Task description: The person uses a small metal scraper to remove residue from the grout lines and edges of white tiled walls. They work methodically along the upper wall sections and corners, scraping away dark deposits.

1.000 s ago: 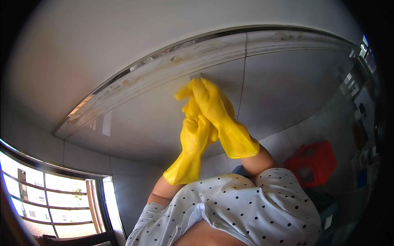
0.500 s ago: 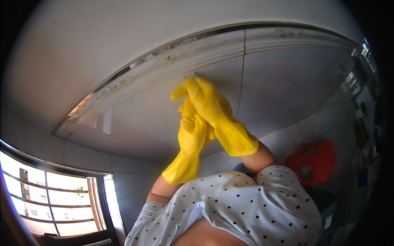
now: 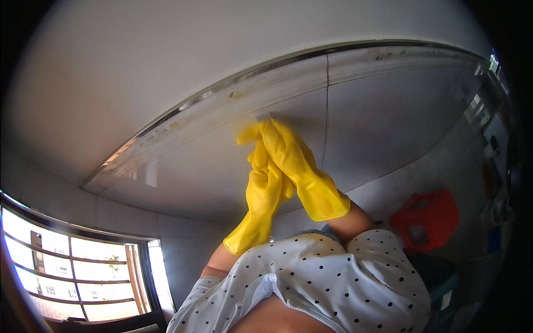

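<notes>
Both my hands wear long yellow rubber gloves and are raised together before a grey tiled wall (image 3: 383, 102). My right hand (image 3: 287, 150) is closed, its fingertips toward the wall. From those fingertips sticks out the short grey blade of a scraper (image 3: 264, 117), by the lower edge of the patterned border strip (image 3: 239, 95). Its handle is hidden in the gloves. My left hand (image 3: 262, 183) presses against the right from below and to the left, fingers curled about the same grip. The border carries brownish stains.
Above the border runs a shiny metal trim (image 3: 205, 91), with a plain pale surface (image 3: 166, 50) beyond it. A barred window (image 3: 83, 272) is at lower left. To the right stands a red plastic stool (image 3: 427, 219), with a dark green bin-like object (image 3: 438, 288) below it.
Both hands and the scraper sit slightly lower in view and a little to the right. The wall and border have shifted down too; the grip looks the same.
</notes>
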{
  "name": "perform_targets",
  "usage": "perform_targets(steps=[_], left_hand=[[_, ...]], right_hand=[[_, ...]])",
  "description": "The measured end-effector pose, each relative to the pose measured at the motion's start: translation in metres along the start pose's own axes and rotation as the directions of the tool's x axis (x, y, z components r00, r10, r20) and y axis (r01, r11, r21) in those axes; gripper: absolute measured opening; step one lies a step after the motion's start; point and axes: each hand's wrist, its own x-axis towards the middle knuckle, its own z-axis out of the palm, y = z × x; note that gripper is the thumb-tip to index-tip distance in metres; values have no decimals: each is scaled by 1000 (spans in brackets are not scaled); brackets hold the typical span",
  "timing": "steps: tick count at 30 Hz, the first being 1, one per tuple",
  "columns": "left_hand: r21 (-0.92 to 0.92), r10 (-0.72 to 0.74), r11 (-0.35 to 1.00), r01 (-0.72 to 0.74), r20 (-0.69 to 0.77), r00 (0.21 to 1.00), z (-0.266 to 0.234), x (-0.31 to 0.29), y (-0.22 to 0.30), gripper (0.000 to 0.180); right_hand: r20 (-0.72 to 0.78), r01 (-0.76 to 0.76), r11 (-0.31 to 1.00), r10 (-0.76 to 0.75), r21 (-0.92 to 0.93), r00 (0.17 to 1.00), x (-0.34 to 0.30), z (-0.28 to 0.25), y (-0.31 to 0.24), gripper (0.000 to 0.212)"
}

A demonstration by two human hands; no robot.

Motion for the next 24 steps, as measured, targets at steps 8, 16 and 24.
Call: perform_targets(steps=[8, 16, 24], left_hand=[[-39, -54, 998, 56, 39, 998, 9, -5, 14, 29], [-67, 19, 998, -13, 88, 996, 20, 5, 21, 32], [-32, 80, 997, -77, 112, 991, 18, 12, 20, 39]], right_hand=[[40, -100, 992, 97, 74, 994, -2, -14, 1, 50], [12, -104, 993, 105, -51, 994, -2, -21, -7, 52], [-138, -154, 969, 128, -193, 982, -20, -1, -47, 50]])
